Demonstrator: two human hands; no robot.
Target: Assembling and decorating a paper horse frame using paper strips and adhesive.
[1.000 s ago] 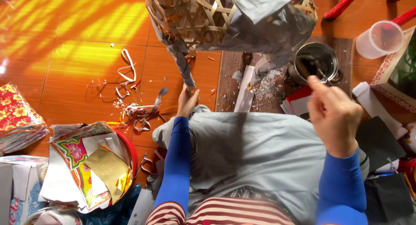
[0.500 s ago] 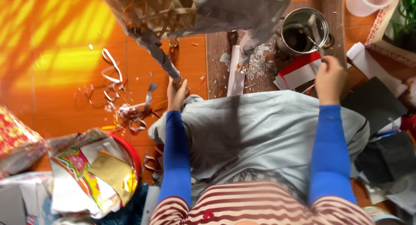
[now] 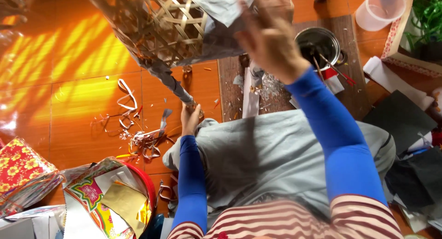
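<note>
An orange tiled floor lies under everything, strewn with paper scraps. Above it, held tilted, is a large woven bamboo-strip frame partly covered in grey paper, narrowing to a paper-wrapped stick handle. The left hand is clamped around the lower end of that handle, carrying the frame's weight. The right hand is raised against the grey paper at the frame's upper side, blurred, so I cannot tell whether it grips or merely presses. Beside it stands a round metal pot with sticks in it on a dark wooden board. The risk, as I judge it: with one grip low on the handle, the frame could swing and tear the grey paper or knock the pot.
</note>
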